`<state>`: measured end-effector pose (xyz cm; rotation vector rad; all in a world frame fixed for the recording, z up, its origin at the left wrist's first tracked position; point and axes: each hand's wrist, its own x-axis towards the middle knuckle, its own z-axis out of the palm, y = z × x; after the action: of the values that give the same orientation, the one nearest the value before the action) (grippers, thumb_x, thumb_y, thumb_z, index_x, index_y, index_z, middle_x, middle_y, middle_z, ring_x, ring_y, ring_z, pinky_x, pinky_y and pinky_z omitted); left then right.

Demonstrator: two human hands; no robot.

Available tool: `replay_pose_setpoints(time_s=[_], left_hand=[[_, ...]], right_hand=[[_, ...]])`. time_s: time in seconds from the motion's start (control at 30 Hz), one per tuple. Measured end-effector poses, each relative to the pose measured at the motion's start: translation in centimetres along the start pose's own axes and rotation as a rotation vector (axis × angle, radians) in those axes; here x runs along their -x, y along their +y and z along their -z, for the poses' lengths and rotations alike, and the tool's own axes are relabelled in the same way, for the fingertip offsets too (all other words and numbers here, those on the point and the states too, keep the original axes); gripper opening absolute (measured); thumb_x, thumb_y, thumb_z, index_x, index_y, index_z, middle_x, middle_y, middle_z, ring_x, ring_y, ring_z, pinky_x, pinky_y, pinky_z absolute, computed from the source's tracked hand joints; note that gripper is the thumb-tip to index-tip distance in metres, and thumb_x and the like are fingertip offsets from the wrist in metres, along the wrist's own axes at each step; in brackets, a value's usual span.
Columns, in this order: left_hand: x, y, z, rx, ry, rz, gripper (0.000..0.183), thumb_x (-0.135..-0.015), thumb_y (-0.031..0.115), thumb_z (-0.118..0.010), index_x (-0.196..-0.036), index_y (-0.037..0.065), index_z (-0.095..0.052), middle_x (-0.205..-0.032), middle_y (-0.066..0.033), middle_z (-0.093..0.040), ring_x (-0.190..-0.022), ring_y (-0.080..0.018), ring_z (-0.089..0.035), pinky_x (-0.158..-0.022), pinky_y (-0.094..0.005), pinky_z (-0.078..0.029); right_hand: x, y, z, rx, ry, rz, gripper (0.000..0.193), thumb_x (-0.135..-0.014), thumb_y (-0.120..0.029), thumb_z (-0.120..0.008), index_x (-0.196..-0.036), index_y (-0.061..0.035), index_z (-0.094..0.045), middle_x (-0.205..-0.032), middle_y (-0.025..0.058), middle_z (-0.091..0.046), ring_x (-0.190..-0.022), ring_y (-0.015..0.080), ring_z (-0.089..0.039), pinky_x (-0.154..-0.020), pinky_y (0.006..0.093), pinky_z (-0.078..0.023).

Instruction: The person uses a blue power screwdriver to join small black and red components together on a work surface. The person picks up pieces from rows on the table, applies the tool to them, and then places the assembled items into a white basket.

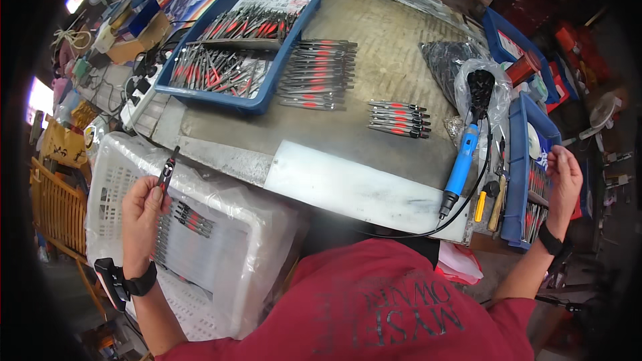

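Observation:
My left hand [142, 206] is raised over the white crate at the left. Thumb and fingers pinch a slim black pen-shaped tool [166, 175] with a little red on it, its narrow end pointing up. At the far right, my right hand [565, 172] is above a blue bin [516, 154] that holds grey-and-red pen-shaped pieces [537, 190]. Its fingertips are pressed together; whatever may be between them is too small to make out. Similar grey-and-red pen-shaped tools [399, 119] lie in a small row on the bench, with a longer stack [317, 73] beside the blue tray.
A divided blue tray [264, 103] full of such pieces stands at the back left. A blue electric screwdriver [461, 160] with a black cable lies at the bench's right, near a yellow-handled tool [480, 206] and plastic bags. A white board [348, 184] lines the front edge. The plastic-lined crate [251, 227] holds more pieces.

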<state>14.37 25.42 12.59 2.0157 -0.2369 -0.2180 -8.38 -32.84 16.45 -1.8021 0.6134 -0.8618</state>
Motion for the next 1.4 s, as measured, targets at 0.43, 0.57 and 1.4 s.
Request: replay_pose_setpoints(time_s=[0.43,0.57,1.4], left_hand=[[-2.1,-2.4,-1.0,0.216,0.059,-0.024,0.019,-0.09,0.018,-0.05,-0.098,0.002,-0.052,-0.076,-0.0006,-0.052,-0.064,-0.0062,-0.046,-0.06,-0.0175,-0.037],[-1.8,-2.5,-0.9,0.292,0.123,-0.018,0.018,-0.09,0.02,-0.05,-0.097,0.003,-0.052,-0.076,0.0005,-0.053,-0.065,-0.0047,-0.045,-0.059,-0.0158,-0.035],[-3.6,-2.3,-2.4,0.404,0.222,-0.235,0.015,-0.093,0.015,-0.044,-0.096,0.001,-0.05,-0.08,-0.0042,-0.05,-0.068,-0.0092,-0.04,-0.064,-0.0217,-0.033]], right_hand=[[9.0,2.2,-2.6,0.475,-0.116,-0.148,0.02,-0.085,-0.016,-0.056,-0.091,0.0028,-0.059,-0.08,0.0026,-0.059,-0.069,0.007,-0.051,-0.06,0.0196,-0.039],[13.0,-0.7,-0.1,0.721,-0.374,-0.367,0.02,-0.081,-0.014,-0.058,-0.09,0.0038,-0.058,-0.075,0.0009,-0.055,-0.071,0.0079,-0.049,-0.063,0.0217,-0.04],[38.1,10.9,18.8,1.583,0.037,-0.722,0.022,-0.074,-0.02,-0.056,-0.081,-0.0006,-0.063,-0.073,0.0211,-0.061,-0.068,0.0384,-0.06,-0.065,0.0416,-0.047]])
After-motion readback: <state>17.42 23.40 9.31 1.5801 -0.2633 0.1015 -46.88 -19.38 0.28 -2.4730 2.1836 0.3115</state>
